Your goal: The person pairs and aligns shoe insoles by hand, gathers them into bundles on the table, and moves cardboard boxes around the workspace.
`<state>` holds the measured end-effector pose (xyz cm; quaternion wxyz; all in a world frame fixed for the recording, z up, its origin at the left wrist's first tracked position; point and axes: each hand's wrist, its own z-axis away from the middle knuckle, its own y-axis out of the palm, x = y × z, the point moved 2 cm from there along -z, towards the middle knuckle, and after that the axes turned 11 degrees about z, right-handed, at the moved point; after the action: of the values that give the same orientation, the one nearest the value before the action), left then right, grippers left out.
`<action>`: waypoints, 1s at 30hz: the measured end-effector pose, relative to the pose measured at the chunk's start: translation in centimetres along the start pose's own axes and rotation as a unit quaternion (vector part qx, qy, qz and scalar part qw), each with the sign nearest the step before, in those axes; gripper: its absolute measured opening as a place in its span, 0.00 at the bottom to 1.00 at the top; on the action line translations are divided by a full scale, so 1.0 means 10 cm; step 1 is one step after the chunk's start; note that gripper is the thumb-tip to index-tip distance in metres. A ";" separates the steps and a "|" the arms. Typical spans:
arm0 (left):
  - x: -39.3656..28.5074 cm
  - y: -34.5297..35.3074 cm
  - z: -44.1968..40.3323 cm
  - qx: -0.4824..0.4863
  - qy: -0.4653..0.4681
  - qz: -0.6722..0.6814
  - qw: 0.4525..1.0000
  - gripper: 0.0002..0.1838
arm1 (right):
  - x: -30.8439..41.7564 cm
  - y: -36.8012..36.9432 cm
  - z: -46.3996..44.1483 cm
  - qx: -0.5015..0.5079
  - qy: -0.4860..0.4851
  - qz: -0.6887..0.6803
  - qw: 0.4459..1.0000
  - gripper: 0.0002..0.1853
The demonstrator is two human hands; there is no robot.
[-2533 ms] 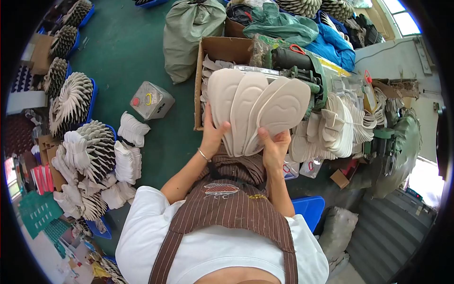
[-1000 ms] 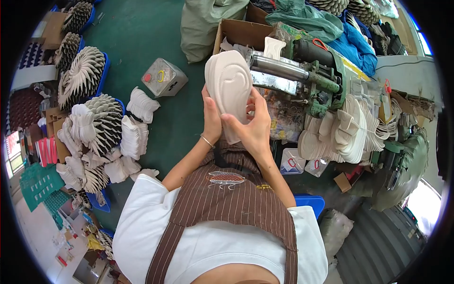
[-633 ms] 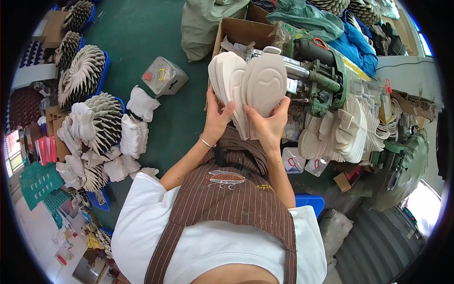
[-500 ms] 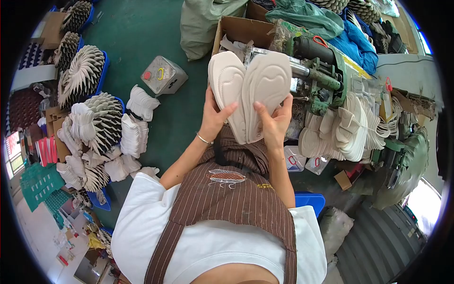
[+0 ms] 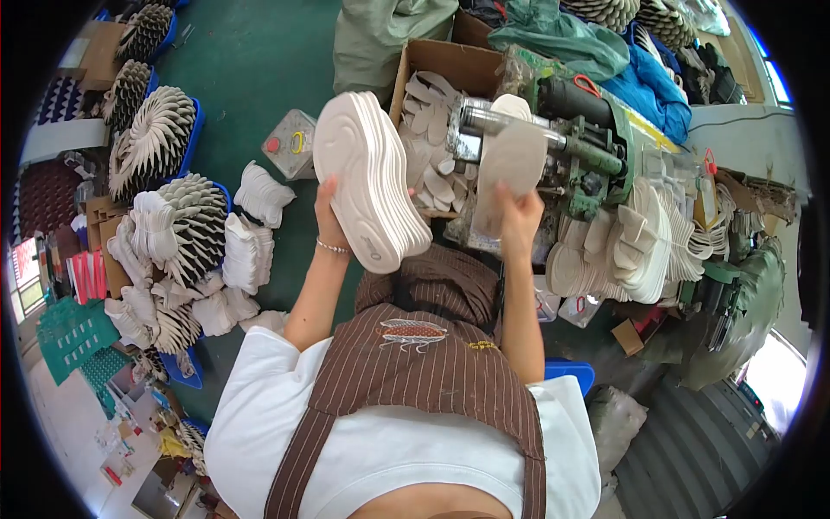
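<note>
Just left of centre in the frame, the left hand (image 5: 329, 212) was wrapped around a stack of cream insoles (image 5: 356, 160), digits showing at both long edges. I saw the stack lean, its lower end towards the right, with a small printed mark on the front piece.

Right of centre, the right hand (image 5: 521, 221) pinched a blurred insole (image 5: 517, 154) between thumb and fingers. That insole was apart from the stack, in front of the green machine (image 5: 596, 147); whether it was 1 piece or several I couldn't tell.

By my judgement the handling was partway along: the left-hand pieces lay gathered, faces matched but edges stepped, and the right-hand portion was separate. No band showed around the stack, whereas the white bundles (image 5: 248, 251) at the left looked cinched.

Between the hands, beyond them, a cardboard box (image 5: 454, 59) held loose pale pieces (image 5: 419, 112). Further right sat bundled insoles (image 5: 648, 229); at the left, fanned insoles (image 5: 192, 216) filled blue trays.
</note>
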<state>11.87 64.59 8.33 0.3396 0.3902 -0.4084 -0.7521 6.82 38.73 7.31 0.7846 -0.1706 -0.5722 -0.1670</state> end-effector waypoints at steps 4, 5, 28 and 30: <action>0.20 0.19 0.01 0.051 -0.069 -0.022 0.996 0.51 | -0.44 0.02 0.16 -0.012 0.046 0.001 0.999 0.13; 0.23 0.16 0.01 0.076 -0.106 -0.011 0.991 0.50 | -0.51 -0.01 0.14 -0.021 0.070 -0.021 0.997 0.13; 0.67 0.33 -0.02 0.010 0.015 -0.170 0.985 0.35 | 0.59 0.32 0.49 0.076 -0.052 0.023 0.995 0.27; 0.65 0.33 -0.03 -0.003 -0.004 -0.168 0.986 0.33 | 0.57 0.30 0.51 0.062 -0.060 -0.016 0.996 0.27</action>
<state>9.77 57.69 9.08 0.2083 0.4495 -0.3364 -0.8009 5.59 43.35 13.99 0.7550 -0.1223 -0.6303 -0.1335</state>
